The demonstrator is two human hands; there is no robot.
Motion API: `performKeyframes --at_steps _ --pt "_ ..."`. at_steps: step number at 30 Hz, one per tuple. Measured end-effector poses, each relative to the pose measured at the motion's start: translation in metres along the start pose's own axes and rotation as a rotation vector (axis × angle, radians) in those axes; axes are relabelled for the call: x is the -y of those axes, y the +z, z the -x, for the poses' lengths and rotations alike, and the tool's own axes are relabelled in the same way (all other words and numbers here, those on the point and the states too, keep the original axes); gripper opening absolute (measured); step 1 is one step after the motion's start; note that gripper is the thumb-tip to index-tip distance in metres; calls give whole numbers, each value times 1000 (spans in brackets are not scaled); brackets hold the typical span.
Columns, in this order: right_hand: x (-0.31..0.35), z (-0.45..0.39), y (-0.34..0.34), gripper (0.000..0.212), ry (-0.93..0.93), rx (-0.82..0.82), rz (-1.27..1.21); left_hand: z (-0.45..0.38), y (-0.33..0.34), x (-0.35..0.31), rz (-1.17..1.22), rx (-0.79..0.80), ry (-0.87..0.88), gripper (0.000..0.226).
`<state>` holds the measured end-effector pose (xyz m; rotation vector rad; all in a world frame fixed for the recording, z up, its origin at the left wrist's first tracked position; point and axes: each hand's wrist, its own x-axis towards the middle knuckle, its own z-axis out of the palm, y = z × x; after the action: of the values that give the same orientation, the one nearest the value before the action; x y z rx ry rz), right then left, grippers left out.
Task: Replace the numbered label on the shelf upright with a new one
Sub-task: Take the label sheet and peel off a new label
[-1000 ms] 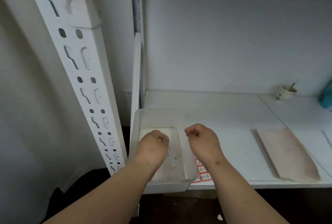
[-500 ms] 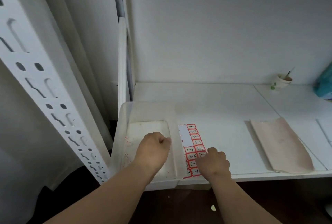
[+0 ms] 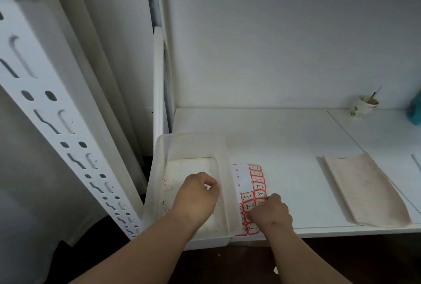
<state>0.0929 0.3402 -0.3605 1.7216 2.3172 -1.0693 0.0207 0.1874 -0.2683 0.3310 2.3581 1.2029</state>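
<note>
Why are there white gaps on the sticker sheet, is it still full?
Not full. The sticker sheet has an empty white patch in its upper left, while other red-edged labels remain, such as 2-11 and 2-12.

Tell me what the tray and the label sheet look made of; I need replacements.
The tray looks like cloudy, see-through plastic: the shelf shows faintly through its walls. The label sheet looks like matte white paper with red-bordered stickers, handwritten numbers and bare gaps. Neither is certain from looks.
</note>
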Motion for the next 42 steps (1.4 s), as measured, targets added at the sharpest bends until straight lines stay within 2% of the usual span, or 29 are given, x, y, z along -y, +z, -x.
performKeyframes --at_steps 6,11,15,20,24,28,30,32,33,35,37,39,42 --pt "16 16 -22 27 -218 -122 -371 10 -7 -1 81 4 -21 10" --pt "54 59 -69 26 -460 -211 -570 23 -16 -6 212 -16 -25 17" --pt "75 107 -94 38 -615 -53 -666 38 -28 -18 392 -1 -15 25" --pt "75 149 -98 44 -655 184 -680 60 -55 -27 744 64 -36 21" --pt "70 169 -94 48 -642 236 -650 79 -77 -21 961 182 -50 22" --pt "67 186 -90 56 -626 234 -633 94 -88 -14 992 182 -40 22" --pt "67 195 -87 74 -626 166 -613 101 -91 -13 985 159 -20 20" --pt "65 203 -84 91 -636 -20 -538 108 -92 -12 962 135 4 20" --pt "64 206 -82 91 -668 -142 -477 110 -92 -11 950 120 13 20" --pt "61 213 -76 76 -792 -353 -354 115 -92 -11 930 101 32 20" --pt "60 219 -70 52 -929 -468 -262 120 -93 -11 919 108 57 23" --pt "60 224 -63 37 -1006 -514 -228 126 -94 -12 918 130 87 28" --pt "62 232 -58 31 -1040 -474 -258 134 -95 -14 959 168 123 32"
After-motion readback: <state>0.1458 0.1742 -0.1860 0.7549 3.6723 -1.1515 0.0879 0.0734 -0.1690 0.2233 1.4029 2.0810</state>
